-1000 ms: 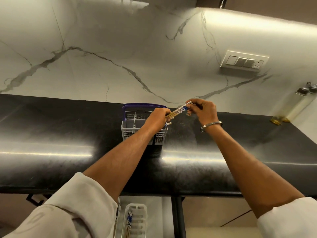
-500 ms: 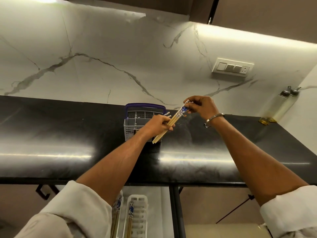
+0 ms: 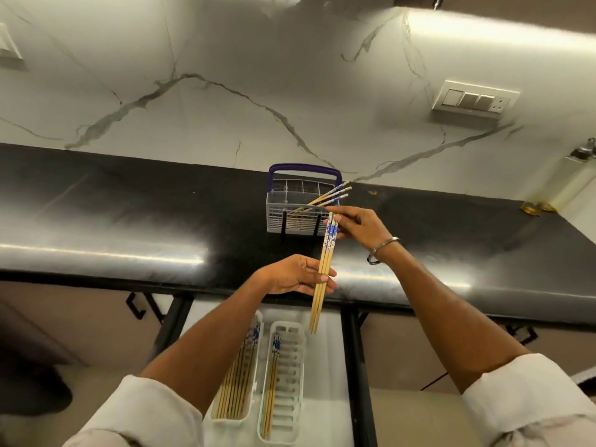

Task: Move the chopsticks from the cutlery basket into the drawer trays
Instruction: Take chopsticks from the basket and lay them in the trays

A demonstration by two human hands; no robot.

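A pair of bamboo chopsticks (image 3: 325, 269) with blue-patterned tops hangs almost upright over the counter's front edge. My right hand (image 3: 356, 224) pinches their top end and my left hand (image 3: 295, 275) grips their middle. The grey cutlery basket (image 3: 298, 206) with a purple handle stands on the black counter and holds three more chopsticks (image 3: 329, 196) leaning right. Below, in the open drawer, the left white tray (image 3: 237, 379) holds several chopsticks, partly hidden by my left arm. The right white tray (image 3: 283, 385) holds a pair.
The black counter (image 3: 129, 221) runs across the view below a marble wall. A switch plate (image 3: 474, 100) is on the wall at the right. Bottles (image 3: 561, 185) stand at the counter's far right. A dark drawer divider (image 3: 356, 366) runs beside the trays.
Both hands have drawn the pair of chopsticks away from the basket toward me and tipped it nearly upright, its tips now over the drawer. The camera has tilted down, showing more of the trays.
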